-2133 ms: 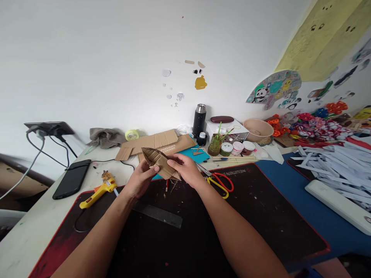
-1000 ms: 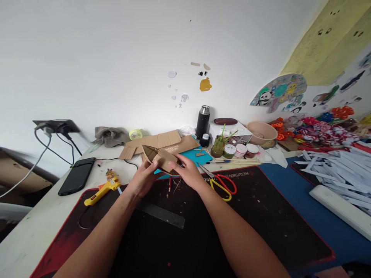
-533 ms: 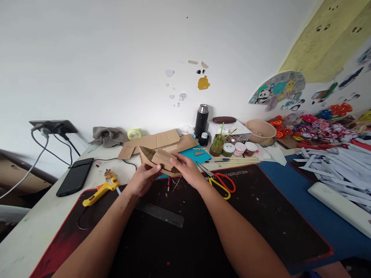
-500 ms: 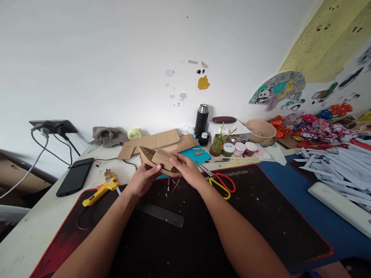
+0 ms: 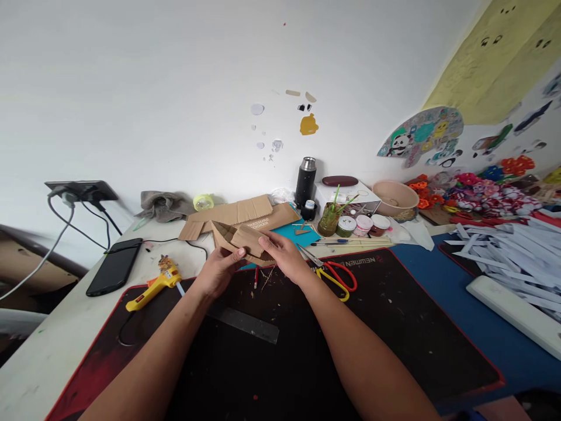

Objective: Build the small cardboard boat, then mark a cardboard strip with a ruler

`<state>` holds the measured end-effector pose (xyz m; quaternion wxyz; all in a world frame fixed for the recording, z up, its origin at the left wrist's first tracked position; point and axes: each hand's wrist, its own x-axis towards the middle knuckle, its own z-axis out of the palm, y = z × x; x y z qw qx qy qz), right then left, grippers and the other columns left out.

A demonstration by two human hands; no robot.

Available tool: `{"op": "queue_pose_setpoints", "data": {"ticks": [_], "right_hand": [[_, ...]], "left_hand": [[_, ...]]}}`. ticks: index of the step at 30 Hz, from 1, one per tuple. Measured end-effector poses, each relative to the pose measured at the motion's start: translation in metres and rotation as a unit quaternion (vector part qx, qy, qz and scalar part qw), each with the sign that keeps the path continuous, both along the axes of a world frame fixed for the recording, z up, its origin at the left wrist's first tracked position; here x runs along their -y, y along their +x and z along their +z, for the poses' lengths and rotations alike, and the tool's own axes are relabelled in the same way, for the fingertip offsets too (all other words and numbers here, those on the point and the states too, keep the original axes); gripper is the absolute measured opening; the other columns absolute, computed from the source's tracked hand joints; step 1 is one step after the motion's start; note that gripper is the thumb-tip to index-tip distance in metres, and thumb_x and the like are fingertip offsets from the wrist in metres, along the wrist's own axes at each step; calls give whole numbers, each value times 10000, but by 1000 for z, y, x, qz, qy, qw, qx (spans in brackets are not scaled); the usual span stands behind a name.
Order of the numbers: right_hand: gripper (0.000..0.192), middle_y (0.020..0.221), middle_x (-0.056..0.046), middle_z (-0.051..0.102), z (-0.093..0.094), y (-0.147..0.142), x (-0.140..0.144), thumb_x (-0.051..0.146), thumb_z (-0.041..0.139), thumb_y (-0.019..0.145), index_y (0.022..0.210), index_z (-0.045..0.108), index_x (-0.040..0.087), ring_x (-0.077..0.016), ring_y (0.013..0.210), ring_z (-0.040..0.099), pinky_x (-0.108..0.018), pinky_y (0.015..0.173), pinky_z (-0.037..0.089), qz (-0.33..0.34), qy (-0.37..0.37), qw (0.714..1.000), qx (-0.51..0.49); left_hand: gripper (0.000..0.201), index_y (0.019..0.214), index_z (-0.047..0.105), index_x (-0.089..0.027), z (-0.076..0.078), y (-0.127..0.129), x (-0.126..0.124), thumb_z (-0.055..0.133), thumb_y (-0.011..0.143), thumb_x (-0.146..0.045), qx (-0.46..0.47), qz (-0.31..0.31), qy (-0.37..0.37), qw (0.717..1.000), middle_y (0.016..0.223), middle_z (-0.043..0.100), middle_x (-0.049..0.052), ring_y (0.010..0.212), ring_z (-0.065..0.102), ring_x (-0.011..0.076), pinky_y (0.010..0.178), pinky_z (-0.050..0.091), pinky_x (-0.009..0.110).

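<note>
A folded brown cardboard piece (image 5: 239,238), pointed at its far-left end, is held above the black desk mat (image 5: 394,327). My left hand (image 5: 218,272) grips its near left side from below, thumb on top. My right hand (image 5: 283,257) holds its right end, fingers laid over the upper flap. Both hands are close together over the mat's far edge.
A yellow glue gun (image 5: 151,287) and a black phone (image 5: 114,266) lie left. A dark ruler (image 5: 245,323) lies under my arms. Red-and-yellow scissors (image 5: 335,277), flat cardboard sheets (image 5: 239,215), a black flask (image 5: 305,180), paint jars (image 5: 357,224), a bowl (image 5: 394,197) and white paper strips (image 5: 508,251) stand behind and right.
The cardboard piece has been lowered and tilted flatter between my hands, its pointed end now lower and facing left. Both hands kept their grip and barely shifted.
</note>
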<state>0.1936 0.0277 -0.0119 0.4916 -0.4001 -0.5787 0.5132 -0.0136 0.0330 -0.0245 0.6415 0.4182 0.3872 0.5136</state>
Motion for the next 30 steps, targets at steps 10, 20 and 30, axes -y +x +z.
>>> {"op": "queue_pose_setpoints", "data": {"ticks": [10, 20, 30], "right_hand": [[662, 1330, -59, 860, 1, 3, -2, 829, 757, 936, 1283, 876, 278, -355, 1369, 738, -482, 1196, 556, -17, -29, 999, -20], [676, 1344, -72, 852, 5, 5, 1, 871, 772, 902, 1240, 891, 298, -382, 1369, 736, -532, 1211, 550, -17, -32, 999, 8], [668, 1369, -79, 843, 2, 3, -1, 833, 760, 934, 1285, 868, 275, -350, 1385, 730, -480, 1215, 540, -14, -18, 1000, 1]], "left_hand": [[622, 1190, 838, -214, 3, -14, 0, 1058, 737, -579, 53, -54, -12, 997, 1297, 820, 149, 1265, 759, 390, 910, 708, 447], [531, 1143, 848, -195, 1, -13, -3, 1068, 754, -482, 40, -21, -18, 999, 1218, 841, 142, 1165, 793, 351, 884, 709, 427], [603, 1137, 840, -182, 2, -9, -3, 1087, 698, -515, 32, -3, -20, 999, 1220, 842, 152, 1161, 787, 357, 908, 682, 441]]}}
